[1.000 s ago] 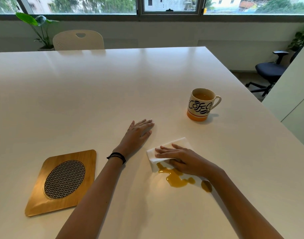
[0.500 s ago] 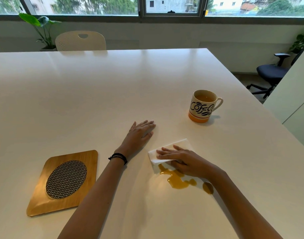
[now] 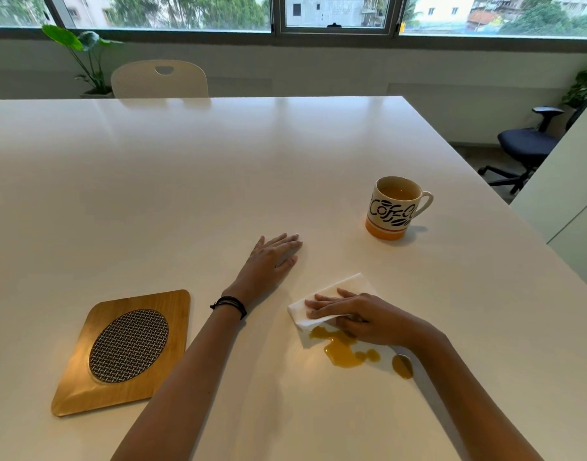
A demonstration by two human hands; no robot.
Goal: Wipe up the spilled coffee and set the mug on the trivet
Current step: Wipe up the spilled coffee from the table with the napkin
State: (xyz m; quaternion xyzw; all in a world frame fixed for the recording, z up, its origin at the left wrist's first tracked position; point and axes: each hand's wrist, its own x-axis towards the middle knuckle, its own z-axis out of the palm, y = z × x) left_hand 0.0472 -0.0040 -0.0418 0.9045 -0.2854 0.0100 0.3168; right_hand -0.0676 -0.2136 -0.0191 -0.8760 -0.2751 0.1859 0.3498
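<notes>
A brown coffee puddle (image 3: 345, 355) lies on the white table (image 3: 185, 181) near the front, with a separate drop (image 3: 402, 367) to its right. My right hand (image 3: 362, 316) presses a folded white napkin (image 3: 332, 291) flat at the puddle's far edge; the napkin's near edge touches the coffee. My left hand (image 3: 269, 262) rests flat on the table, fingers apart, holding nothing. A mug (image 3: 393, 207) with "Coffee" lettering and an orange base stands upright at the right, with liquid in it. A wooden trivet (image 3: 126, 351) with a woven oval centre lies at the front left.
A white chair (image 3: 159, 79) stands at the table's far side, with a potted plant (image 3: 82, 58) beside it. A dark office chair (image 3: 525, 144) is off the table's right edge, next to a white cabinet (image 3: 568, 201).
The hands, napkin, mug and trivet keep their places on the table. Only the camera view has shifted slightly.
</notes>
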